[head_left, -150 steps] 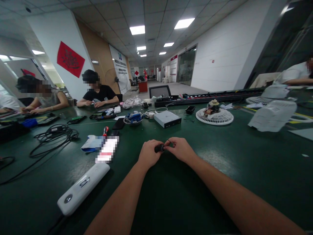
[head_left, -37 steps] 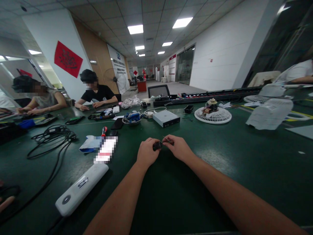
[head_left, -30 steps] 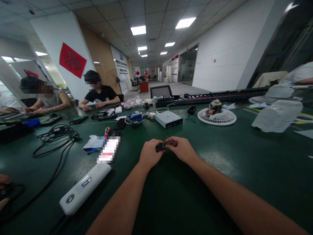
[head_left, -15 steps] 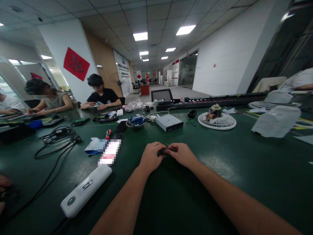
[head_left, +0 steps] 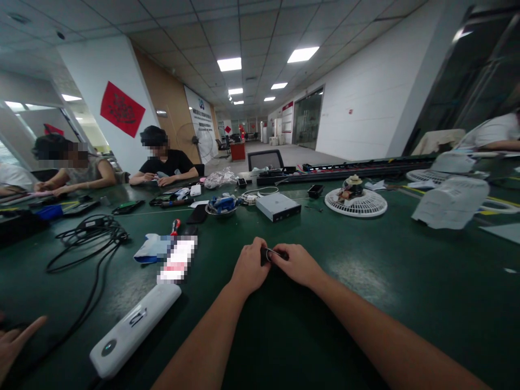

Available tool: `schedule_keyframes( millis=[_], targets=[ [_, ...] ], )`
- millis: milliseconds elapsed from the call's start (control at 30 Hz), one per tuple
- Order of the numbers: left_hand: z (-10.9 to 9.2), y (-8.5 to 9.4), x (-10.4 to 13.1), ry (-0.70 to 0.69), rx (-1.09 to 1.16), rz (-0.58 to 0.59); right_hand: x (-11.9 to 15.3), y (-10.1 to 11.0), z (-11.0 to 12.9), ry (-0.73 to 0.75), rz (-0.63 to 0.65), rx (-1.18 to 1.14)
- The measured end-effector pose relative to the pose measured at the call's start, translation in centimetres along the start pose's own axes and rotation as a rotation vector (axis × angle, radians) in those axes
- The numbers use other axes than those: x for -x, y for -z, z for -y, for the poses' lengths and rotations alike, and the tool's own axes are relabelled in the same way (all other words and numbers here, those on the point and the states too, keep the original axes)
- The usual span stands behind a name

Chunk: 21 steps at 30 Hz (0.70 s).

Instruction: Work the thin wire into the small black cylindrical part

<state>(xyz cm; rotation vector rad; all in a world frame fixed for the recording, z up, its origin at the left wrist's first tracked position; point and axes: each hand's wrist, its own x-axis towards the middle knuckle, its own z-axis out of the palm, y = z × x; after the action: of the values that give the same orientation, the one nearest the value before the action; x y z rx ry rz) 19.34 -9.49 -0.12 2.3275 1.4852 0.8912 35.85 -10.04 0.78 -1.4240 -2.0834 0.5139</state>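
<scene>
Over the green table my left hand (head_left: 249,266) is closed around a small dark part (head_left: 265,256); its exact kind is too small to make out. My right hand (head_left: 299,263) meets it from the other side. Its thumb and fingers pinch a thin, light-edged piece (head_left: 277,251) that touches or overlaps the dark part. Fingers hide most of both pieces. Beyond the hands sits a silver optical disc drive (head_left: 278,206), with a bowl holding blue items (head_left: 222,204) to its left.
A white power bank-like device (head_left: 136,330), a blue-white cloth (head_left: 152,247), a red-handled screwdriver (head_left: 175,226) and coiled black cable (head_left: 91,233) lie left. A white fan grille (head_left: 355,206) and white plastic housing (head_left: 450,205) stand right. Another person's hand (head_left: 18,344) reaches in at lower left.
My right fingers have closed in nearer to my left hand, and the thin piece lies flatter against the dark part. At lower left, the other person's hand has extended a finger.
</scene>
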Motion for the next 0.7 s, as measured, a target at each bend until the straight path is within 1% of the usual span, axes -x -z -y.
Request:
schedule_keyframes(
  millis=[167,300,367,467,567,633,700],
  targets=[
    [0.2,-0.2,-0.1,0.057,0.005,0.027,-0.1,0.1,0.0,-0.016,-0.033,-0.041],
    [0.5,-0.2,-0.4,0.12,-0.024,-0.018,-0.2,0.2,-0.2,-0.013,-0.099,-0.041],
    [0.8,-0.1,-0.5,0.169,-0.066,-0.041,-0.2,0.3,-0.3,-0.009,-0.098,-0.054],
    [1.1,0.0,-0.7,0.221,-0.111,-0.039,-0.2,0.5,-0.5,0.022,-0.047,-0.03],
    [1.1,0.1,-0.6,0.246,-0.127,-0.028,-0.1,0.5,-0.5,0.076,0.047,0.026],
    [1.0,0.1,-0.5,0.235,-0.165,-0.012,-0.1,0.5,-0.4,0.089,0.088,0.043],
    [0.8,0.2,-0.4,0.205,-0.218,0.027,-0.2,0.5,-0.2,0.088,0.098,0.064]
  ],
)
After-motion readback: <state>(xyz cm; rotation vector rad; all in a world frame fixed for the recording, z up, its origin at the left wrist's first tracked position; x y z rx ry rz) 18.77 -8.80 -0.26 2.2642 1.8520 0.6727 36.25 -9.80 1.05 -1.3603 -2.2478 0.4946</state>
